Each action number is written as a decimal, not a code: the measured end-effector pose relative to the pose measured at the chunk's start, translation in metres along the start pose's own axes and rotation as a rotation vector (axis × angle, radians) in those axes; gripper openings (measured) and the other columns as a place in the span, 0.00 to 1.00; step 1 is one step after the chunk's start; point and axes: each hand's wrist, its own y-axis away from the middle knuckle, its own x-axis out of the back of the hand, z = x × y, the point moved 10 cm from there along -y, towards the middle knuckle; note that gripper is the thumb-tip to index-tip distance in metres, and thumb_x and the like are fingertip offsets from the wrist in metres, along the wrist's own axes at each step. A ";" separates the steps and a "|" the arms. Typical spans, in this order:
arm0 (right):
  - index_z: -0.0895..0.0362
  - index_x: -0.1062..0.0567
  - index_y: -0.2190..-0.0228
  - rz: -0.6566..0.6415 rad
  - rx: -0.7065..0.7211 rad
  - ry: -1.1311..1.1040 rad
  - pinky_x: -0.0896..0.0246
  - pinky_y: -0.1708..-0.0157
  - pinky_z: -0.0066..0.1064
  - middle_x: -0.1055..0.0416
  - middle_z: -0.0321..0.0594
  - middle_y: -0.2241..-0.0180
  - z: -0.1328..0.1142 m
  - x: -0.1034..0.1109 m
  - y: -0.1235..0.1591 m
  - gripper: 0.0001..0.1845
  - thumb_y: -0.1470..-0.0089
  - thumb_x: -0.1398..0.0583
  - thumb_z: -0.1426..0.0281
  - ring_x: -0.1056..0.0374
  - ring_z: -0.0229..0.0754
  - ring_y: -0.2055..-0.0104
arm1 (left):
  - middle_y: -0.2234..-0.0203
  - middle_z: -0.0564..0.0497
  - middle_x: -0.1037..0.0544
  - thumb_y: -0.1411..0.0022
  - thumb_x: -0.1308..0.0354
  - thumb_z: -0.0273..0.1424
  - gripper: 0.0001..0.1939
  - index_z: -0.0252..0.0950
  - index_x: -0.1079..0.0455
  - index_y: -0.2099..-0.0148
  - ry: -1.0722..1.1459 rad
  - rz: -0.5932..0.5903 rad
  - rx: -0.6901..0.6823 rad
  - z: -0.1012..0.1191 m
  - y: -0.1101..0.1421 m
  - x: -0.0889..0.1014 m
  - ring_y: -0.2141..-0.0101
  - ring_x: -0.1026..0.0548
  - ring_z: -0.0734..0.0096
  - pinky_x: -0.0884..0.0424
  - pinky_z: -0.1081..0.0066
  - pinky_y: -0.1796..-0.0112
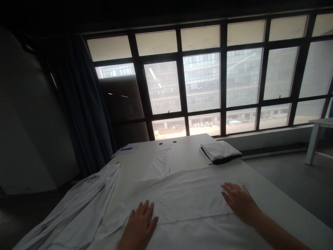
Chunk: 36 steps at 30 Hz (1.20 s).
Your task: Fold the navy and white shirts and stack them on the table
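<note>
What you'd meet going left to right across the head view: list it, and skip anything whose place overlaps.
Blue curtain, left hand, two small round discs, right hand, white table leg.

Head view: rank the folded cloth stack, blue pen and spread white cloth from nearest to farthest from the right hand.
1. Spread white cloth: at the right hand.
2. Folded cloth stack: on the table, right side.
3. Blue pen: far left, on paper.
</note>
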 end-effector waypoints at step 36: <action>0.59 0.35 0.38 -0.088 -0.010 -0.030 0.77 0.37 0.67 0.52 0.56 0.30 -0.112 -0.024 -0.106 0.29 0.35 0.54 0.61 0.62 0.65 0.28 | 0.48 0.46 0.25 0.36 0.47 0.44 0.20 0.46 0.29 0.44 -0.007 0.036 -0.189 0.012 -0.056 0.031 0.47 0.29 0.57 0.35 0.62 0.47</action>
